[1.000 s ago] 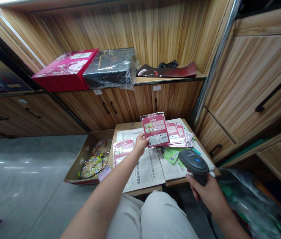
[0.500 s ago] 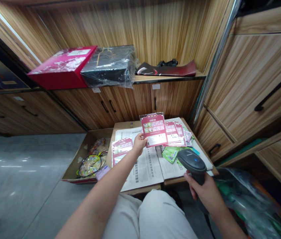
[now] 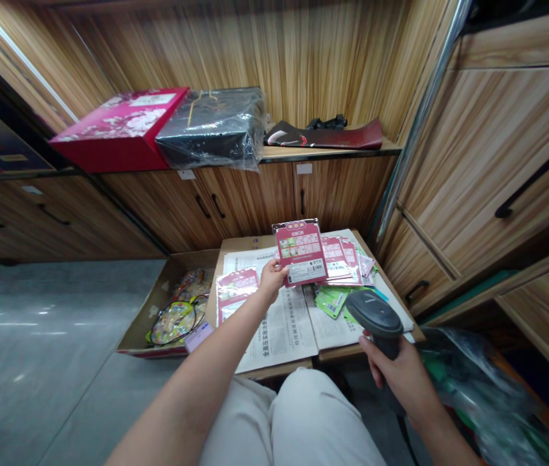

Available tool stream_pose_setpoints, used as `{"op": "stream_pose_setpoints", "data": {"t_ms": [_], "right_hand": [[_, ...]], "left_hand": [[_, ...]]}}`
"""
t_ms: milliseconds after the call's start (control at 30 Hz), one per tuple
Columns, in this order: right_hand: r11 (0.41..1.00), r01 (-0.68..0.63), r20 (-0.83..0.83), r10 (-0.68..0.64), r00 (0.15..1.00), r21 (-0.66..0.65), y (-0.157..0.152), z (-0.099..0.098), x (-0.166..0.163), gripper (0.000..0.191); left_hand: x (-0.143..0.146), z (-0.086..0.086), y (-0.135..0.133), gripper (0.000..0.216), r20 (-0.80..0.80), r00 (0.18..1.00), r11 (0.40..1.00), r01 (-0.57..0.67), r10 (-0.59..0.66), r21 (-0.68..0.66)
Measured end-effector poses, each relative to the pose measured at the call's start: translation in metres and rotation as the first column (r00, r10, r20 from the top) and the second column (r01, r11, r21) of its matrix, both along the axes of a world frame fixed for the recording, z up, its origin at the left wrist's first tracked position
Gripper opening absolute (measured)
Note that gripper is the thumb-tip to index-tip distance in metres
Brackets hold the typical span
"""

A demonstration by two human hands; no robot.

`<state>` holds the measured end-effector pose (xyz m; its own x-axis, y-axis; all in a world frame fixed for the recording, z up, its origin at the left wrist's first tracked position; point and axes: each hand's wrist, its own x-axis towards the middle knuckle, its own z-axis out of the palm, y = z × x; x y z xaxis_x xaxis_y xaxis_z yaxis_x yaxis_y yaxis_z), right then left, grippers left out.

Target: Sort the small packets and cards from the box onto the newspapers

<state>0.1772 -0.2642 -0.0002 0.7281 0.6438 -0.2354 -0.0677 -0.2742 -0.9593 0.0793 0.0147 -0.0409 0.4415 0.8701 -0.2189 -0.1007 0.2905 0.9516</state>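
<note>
My left hand [image 3: 272, 281] pinches the lower left corner of a flat, dark-pink printed packet [image 3: 300, 249], tilted up with its white label and barcode showing. In my right hand [image 3: 401, 372] is a black barcode scanner [image 3: 374, 317], its head tipped toward the packet and its cord hanging down. More pink packets [image 3: 341, 255] lie fanned out just right of the held one. Another pink packet [image 3: 235, 288] rests on the newspaper left of my left hand, partly hidden by my forearm. Green packets [image 3: 330, 301] lie between the fanned pink packets and the scanner.
Newspaper [image 3: 284, 336] covers cardboard boxes in front of my knees. An open carton [image 3: 145, 323] with packaged goods stands at left. On the shelf are a pink box [image 3: 119, 126], a plastic-wrapped black box [image 3: 213, 126] and a dark red sheet [image 3: 333, 136]. Plastic bags [image 3: 488, 395] sit at right.
The blue light on the scanner has gone out, and the bright glow on the held packet's label has faded. Both hands stay nearly in place.
</note>
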Motion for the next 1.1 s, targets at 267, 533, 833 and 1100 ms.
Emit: {"op": "stream_pose_setpoints", "data": {"t_ms": [267, 533, 833, 1100], "right_hand": [[0.995, 0.091, 0.009, -0.091, 0.996, 0.039, -0.014, 0.008, 0.023, 0.045], [0.999, 0.042, 0.015, -0.042, 0.999, 0.017, -0.029, -0.005, 0.053, 0.042], [0.997, 0.077, -0.026, -0.076, 0.997, 0.014, -0.028, -0.010, 0.058, 0.042], [0.986, 0.160, -0.035, -0.159, 0.987, 0.037, -0.024, -0.005, 0.046, 0.044]], "left_hand": [[0.056, -0.016, -0.007, 0.033, -0.032, 0.997, 0.997, -0.075, 0.075, -0.005], [0.118, -0.030, -0.033, 0.028, -0.151, 0.983, 0.990, -0.092, 0.108, 0.107], [0.120, -0.033, -0.036, 0.056, -0.608, 0.791, 0.878, 0.243, 0.066, 0.412], [0.113, -0.019, -0.052, 0.042, -0.875, 0.473, 0.671, 0.617, 0.101, 0.411]]}}
